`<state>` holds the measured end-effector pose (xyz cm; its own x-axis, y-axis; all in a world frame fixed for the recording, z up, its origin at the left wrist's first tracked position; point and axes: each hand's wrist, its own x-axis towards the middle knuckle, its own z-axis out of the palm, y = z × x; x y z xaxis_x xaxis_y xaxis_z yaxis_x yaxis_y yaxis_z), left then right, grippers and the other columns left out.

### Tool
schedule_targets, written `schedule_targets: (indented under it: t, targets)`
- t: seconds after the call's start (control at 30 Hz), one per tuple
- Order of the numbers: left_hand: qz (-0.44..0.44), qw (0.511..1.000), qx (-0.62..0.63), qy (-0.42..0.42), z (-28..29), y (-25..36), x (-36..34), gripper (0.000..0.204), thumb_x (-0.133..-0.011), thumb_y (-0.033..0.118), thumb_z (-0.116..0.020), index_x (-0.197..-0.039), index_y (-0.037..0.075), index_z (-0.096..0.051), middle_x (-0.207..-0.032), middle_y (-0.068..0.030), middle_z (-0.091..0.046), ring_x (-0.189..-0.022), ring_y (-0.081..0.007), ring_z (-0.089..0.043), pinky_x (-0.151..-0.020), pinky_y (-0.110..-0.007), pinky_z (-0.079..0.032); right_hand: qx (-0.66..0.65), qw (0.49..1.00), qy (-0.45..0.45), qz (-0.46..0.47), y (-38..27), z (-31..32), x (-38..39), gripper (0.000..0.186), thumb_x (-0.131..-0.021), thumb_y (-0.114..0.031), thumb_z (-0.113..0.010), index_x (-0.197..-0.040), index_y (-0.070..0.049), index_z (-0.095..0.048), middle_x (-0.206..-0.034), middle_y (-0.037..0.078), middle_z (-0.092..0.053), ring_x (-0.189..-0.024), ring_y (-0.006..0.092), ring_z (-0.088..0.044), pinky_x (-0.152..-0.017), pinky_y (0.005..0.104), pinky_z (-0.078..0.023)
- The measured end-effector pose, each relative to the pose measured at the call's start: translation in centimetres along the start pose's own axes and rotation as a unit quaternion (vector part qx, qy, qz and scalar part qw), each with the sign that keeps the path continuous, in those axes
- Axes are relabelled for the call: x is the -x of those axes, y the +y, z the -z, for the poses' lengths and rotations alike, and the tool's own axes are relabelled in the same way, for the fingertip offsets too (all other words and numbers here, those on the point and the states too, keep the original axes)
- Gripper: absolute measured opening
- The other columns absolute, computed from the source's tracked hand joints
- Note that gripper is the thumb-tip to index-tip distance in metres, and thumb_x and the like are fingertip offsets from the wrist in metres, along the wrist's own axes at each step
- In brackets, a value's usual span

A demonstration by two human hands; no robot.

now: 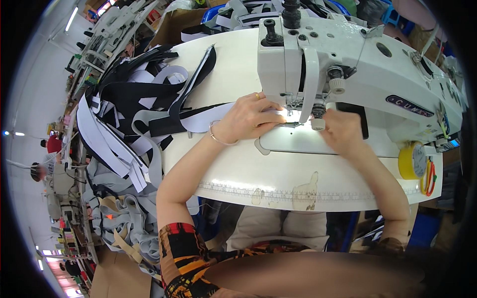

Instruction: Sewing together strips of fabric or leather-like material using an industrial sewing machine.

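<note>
A white sewing machine [367, 74] stands on the pale table, its lamp lighting the needle area [294, 107]. My left hand [248, 116] is closed on a strip of white and black fabric [201, 120], with its fingertips close to the needle. From that hand the strip trails leftward to a heap of similar strips [141, 94]. On the other side of the needle, my right hand [343, 131] is curled shut over the metal bed plate. A white knob on the machine partly covers its fingertips, so whatever they hold is hidden.
A yellow tape roll [412, 161] and orange-handled snips [428, 179] lie at the table's right end. A ruler scale [298, 193] runs along the near table edge. Grey strips [129, 223] hang in a pile at the left. A blue bin [211, 14] of strips stands behind.
</note>
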<state>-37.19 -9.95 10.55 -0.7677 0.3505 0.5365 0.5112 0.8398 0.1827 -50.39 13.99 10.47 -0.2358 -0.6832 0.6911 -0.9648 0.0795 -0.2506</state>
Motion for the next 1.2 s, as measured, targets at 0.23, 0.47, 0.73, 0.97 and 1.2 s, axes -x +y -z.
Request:
schedule_targets:
  t: [0.23, 0.47, 0.73, 0.97, 1.2]
  targets:
    - [0.018, 1.000, -0.002, 0.002, -0.1, -0.1, -0.5, 0.015, -0.074, 0.010, -0.073, -0.087, 0.017, -0.076, -0.096, 0.0009, -0.069, -0.087, -0.0205, -0.065, -0.072, -0.033, -0.054, 0.075, 0.990, -0.084, 0.084, -0.6, -2.4, 1.4, 0.022, -0.085, -0.020, -0.069, -0.068, -0.011, -0.058, -0.063, 0.003, -0.050, -0.051, 0.0195, -0.054, -0.043, 0.0338, -0.041]
    - [0.071, 0.997, 0.015, 0.004, -0.4, -1.1, -0.7, 0.018, -0.071, 0.012, -0.076, -0.089, 0.016, -0.077, -0.089, 0.0001, -0.069, -0.083, -0.0221, -0.064, -0.072, -0.032, -0.053, 0.107, 0.984, -0.140, 0.028, -0.4, -3.0, 1.7, 0.015, -0.089, -0.026, -0.067, -0.097, -0.014, -0.072, -0.058, 0.005, -0.054, -0.047, 0.0239, -0.054, -0.044, 0.0384, -0.042]
    - [0.035, 0.999, -0.009, 0.013, 0.0, -0.9, -0.5, 0.010, -0.076, 0.017, -0.073, -0.085, 0.017, -0.076, -0.088, 0.0007, -0.069, -0.084, -0.0203, -0.065, -0.072, -0.033, -0.052, 0.107, 0.984, -0.145, 0.013, -0.5, -2.9, 1.7, 0.017, -0.086, -0.019, -0.069, -0.101, -0.012, -0.067, -0.067, 0.006, -0.060, -0.053, 0.0241, -0.059, -0.046, 0.0378, -0.045]
    - [0.003, 0.998, -0.025, 0.057, -0.9, -1.3, -0.6, 0.010, -0.078, 0.018, -0.073, -0.087, 0.017, -0.077, -0.076, 0.0006, -0.067, -0.070, -0.0179, -0.062, -0.064, -0.031, -0.048, 0.083, 0.986, -0.146, 0.019, -0.7, -2.4, 1.4, 0.031, -0.089, -0.013, -0.066, -0.120, -0.010, -0.066, -0.072, 0.005, -0.064, -0.058, 0.0221, -0.060, -0.052, 0.0355, -0.045]
    - [-0.020, 0.995, -0.029, 0.097, -0.9, -1.3, -0.3, 0.012, -0.077, 0.015, -0.073, -0.089, 0.013, -0.073, -0.077, -0.0008, -0.064, -0.071, -0.0212, -0.061, -0.066, -0.034, -0.049, 0.064, 0.989, -0.135, 0.020, -1.1, -2.5, 1.2, 0.031, -0.089, -0.013, -0.065, -0.120, -0.009, -0.066, -0.072, 0.008, -0.062, -0.059, 0.0237, -0.060, -0.053, 0.0370, -0.045]
